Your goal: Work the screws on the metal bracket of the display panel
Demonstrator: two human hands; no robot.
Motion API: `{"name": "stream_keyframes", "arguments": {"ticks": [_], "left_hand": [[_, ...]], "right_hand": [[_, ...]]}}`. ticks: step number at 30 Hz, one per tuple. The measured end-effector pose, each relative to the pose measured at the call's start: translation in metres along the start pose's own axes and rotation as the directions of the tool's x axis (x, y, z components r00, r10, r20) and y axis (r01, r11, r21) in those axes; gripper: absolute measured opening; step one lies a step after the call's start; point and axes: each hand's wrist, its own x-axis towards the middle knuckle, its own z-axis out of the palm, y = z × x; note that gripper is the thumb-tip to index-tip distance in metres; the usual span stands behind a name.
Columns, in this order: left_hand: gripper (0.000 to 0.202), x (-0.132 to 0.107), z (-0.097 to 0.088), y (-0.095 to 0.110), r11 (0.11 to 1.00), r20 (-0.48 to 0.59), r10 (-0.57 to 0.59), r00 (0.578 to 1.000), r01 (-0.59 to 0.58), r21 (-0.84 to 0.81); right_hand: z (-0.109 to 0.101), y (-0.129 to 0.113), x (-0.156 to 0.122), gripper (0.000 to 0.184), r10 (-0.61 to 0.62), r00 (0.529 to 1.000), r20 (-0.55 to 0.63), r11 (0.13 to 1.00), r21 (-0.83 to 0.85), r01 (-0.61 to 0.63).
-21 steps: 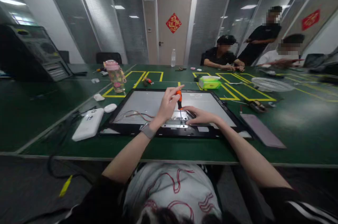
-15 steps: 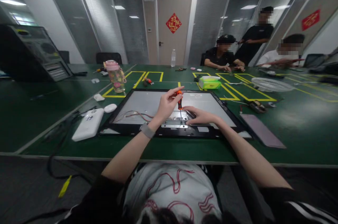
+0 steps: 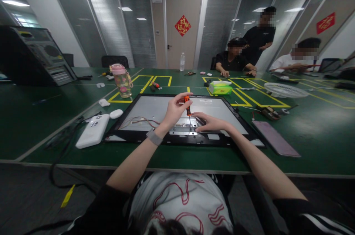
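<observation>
My left hand (image 3: 176, 107) grips the orange and black handle of a screwdriver (image 3: 188, 111). The screwdriver stands nearly upright, its tip down on a metal bracket (image 3: 183, 132) near the front edge of a flat display panel (image 3: 144, 107) with a black frame. Just right of the shaft, my right hand (image 3: 208, 121) rests low over the bracket, fingers curved and apart. Its fingertips are close to the screwdriver tip; whether they hold a small part I cannot make out. Thin wires (image 3: 138, 119) run across the panel to the left of my hands.
On the left are a white phone (image 3: 93, 130), a white oval case (image 3: 115, 113), a pink-lidded bottle (image 3: 121, 81) and a computer tower (image 3: 36, 55). To the right lie a flat lilac slab (image 3: 276, 139) and a green pack (image 3: 220, 87). Several people (image 3: 234, 57) are at the far right.
The screwdriver's handle has tilted slightly to the left in my left hand. My right hand stays in place. In the background, the standing person has shifted left.
</observation>
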Motion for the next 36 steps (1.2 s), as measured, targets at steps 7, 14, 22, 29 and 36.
{"name": "stream_keyframes", "arguments": {"ticks": [7,14,22,29,36], "left_hand": [[0.034,0.0019,-0.0002,-0.0018,0.992,0.048,-0.075,0.996,0.08,-0.098],[0.029,0.0039,-0.0032,-0.0019,0.997,-0.031,-0.02,0.999,0.022,0.068],[0.034,0.0039,-0.0046,0.0,1.0,0.036,-0.023,0.999,0.023,0.017],[0.036,0.0045,-0.0046,-0.0003,0.999,0.073,-0.042,0.996,0.044,-0.024],[0.032,0.0025,-0.0034,-0.0032,0.992,0.018,0.031,0.999,-0.033,0.122]], "right_hand": [[-0.0003,-0.001,-0.0006,0.078,0.005,1.0,-0.004,1.0,0.008,-0.005],[-0.0009,-0.0027,-0.0008,0.078,0.014,1.0,0.001,1.0,0.012,-0.014],[-0.0018,-0.0038,-0.0011,0.079,0.026,1.0,0.006,0.999,0.019,-0.026],[-0.002,-0.0047,-0.0011,0.078,0.021,1.0,0.01,0.999,0.033,-0.021],[-0.0014,-0.0018,-0.0011,0.078,0.017,1.0,0.008,1.0,0.024,-0.017]]}}
